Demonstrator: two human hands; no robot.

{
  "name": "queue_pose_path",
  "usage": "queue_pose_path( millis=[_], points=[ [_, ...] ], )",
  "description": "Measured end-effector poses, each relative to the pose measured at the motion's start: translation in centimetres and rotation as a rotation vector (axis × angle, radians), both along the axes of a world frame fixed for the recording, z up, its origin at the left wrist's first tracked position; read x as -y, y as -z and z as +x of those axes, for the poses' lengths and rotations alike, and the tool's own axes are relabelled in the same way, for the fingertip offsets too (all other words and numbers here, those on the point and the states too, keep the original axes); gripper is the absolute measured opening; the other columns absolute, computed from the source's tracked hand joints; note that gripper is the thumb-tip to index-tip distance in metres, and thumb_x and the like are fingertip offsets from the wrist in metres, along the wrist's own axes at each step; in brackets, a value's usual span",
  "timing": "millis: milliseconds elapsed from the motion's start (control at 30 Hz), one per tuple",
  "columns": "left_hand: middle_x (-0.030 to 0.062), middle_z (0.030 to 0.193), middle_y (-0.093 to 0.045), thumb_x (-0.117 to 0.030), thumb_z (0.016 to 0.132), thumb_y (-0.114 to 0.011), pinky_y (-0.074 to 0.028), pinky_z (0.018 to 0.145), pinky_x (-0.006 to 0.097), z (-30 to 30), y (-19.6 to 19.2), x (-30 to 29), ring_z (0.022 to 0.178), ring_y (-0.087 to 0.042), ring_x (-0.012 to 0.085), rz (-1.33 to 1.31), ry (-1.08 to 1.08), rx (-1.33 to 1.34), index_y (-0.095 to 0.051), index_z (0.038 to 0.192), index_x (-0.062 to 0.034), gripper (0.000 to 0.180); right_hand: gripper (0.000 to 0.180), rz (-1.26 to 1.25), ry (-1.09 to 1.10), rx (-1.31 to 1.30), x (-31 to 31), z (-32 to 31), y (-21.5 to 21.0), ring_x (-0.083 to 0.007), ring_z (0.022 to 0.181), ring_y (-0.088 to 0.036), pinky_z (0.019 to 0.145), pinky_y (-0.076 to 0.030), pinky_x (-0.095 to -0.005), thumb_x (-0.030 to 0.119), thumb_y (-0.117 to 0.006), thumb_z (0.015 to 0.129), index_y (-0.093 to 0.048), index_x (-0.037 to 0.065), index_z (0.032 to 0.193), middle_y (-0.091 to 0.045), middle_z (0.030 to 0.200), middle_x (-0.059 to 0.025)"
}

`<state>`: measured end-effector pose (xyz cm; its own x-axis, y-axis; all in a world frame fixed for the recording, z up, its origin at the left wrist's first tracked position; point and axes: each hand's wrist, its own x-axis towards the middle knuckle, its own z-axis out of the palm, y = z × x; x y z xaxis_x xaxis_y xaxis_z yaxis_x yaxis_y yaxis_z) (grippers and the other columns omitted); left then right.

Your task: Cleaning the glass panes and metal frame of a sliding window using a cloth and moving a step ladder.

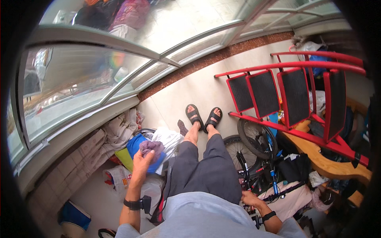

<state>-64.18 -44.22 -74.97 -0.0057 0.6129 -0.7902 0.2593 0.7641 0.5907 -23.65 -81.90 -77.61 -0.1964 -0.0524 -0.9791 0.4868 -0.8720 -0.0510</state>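
My left hand (142,159) is closed around a crumpled purple-grey cloth (152,148), held up to the left of my legs. Below the cloth lies a pile with a blue item (137,143) and a white cloth (168,139). A small greyish cloth piece (182,127), sock-like in shape, rests on the floor by my left foot. Beside my right thigh, my right hand (250,198) hangs low against the dark shorts (206,166). Its fingers are partly hidden there, and I cannot make out anything in them.
To the right, a red stepladder (264,93) with black treads leans over a bicycle wheel (258,139) and a curved wooden piece (317,156). Glass panels (87,75) run along the left and far side. A white plastic bag (117,176) sits at the left.
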Motion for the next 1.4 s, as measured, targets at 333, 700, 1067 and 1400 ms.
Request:
queue_pose_path(
  millis=[333, 700, 1067, 1400],
  points=[
    [0.0046, 0.110, -0.069, -0.010, 0.094, -0.063, -0.052, 0.078, 0.026, 1.9, -0.4, 4.9, 0.094, -0.064, 0.0114, -0.045, -0.141, 0.049, -0.065, 0.121, -0.0012, 0.029, 0.044, 0.665, -0.102, -0.025, -19.1, -0.1, 3.3, -0.0363, 0.111, -0.062, 0.095, -0.049, -0.0415, 0.029, -0.066, 0.091, -0.061, 0.003, 0.126, -0.062, 0.124, -0.0217],
    [0.0032, 0.110, -0.067, -0.011, 0.093, -0.064, -0.050, 0.090, 0.029, 5.7, -1.5, 2.6, 0.096, -0.061, 0.0111, -0.154, 0.061, 0.137, -0.062, 0.122, 0.0008, 0.031, 0.009, -0.036, -0.090, -0.854, -18.7, 0.6, -0.1, -0.0071, 0.069, -0.050, 0.065, -0.048, -0.0278, 0.010, -0.065, 0.092, -0.062, 0.002, 0.091, -0.056, 0.075, 0.0054],
    [0.0098, 0.106, -0.067, -0.018, 0.091, -0.066, -0.053, 0.082, 0.037, 8.3, 6.7, -6.2, 0.090, -0.065, 0.0226, 0.000, 0.376, 0.146, -0.054, 0.127, 0.0024, 0.043, 0.039, 0.270, 0.475, -0.581, -27.2, -12.0, 11.6, -0.0161, 0.102, -0.063, 0.083, -0.056, -0.0344, 0.022, -0.057, 0.102, -0.047, 0.003, 0.136, -0.060, 0.116, -0.0103],
    [0.0316, 0.147, -0.042, -0.019, 0.081, -0.079, -0.047, 0.104, 0.045, 9.5, 20.2, -10.1, 0.133, -0.047, 0.0452, 0.536, 0.786, -0.186, -0.040, 0.145, 0.0054, 0.079, 0.037, 0.586, 1.037, -0.695, -45.6, -15.9, 27.0, -0.0090, 0.106, -0.059, 0.093, -0.050, -0.0255, 0.020, -0.054, 0.104, -0.054, -0.001, 0.135, -0.063, 0.121, -0.0042]
  ],
)
